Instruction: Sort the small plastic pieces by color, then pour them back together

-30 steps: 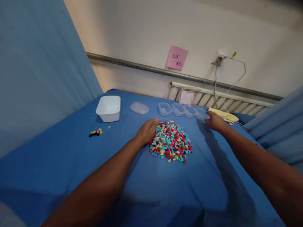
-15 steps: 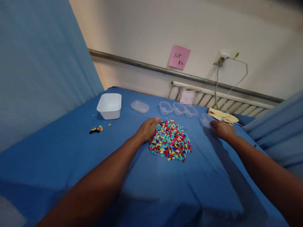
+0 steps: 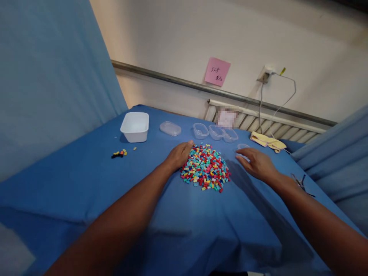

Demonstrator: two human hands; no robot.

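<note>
A heap of small multicoloured toy bricks point(image 3: 205, 168) lies on the blue cloth in front of me. My left hand point(image 3: 179, 156) rests against the heap's left edge, fingers extended; part of them is hidden. To the right of the heap, my right hand point(image 3: 255, 163) hovers open with thumb and fingers apart and nothing between them. Just beyond its fingertips stands a clear plastic tub point(image 3: 243, 146), partly covered by the hand. Behind the heap are three more clear tubs, a left one point(image 3: 200, 131), a middle one point(image 3: 216, 132) and a right one point(image 3: 230, 135).
At the back left sits a white basin point(image 3: 135, 128), with clear lids point(image 3: 170, 128) to its right. A few black, yellow and orange bricks point(image 3: 120, 153) lie before the basin. A yellow cloth point(image 3: 268, 142) and a dark tool point(image 3: 301, 184) are on the right.
My right hand has let go of the clear tub at the right and moved left toward the heap, its fingers now apart. My left hand has stayed beside the bricks.
</note>
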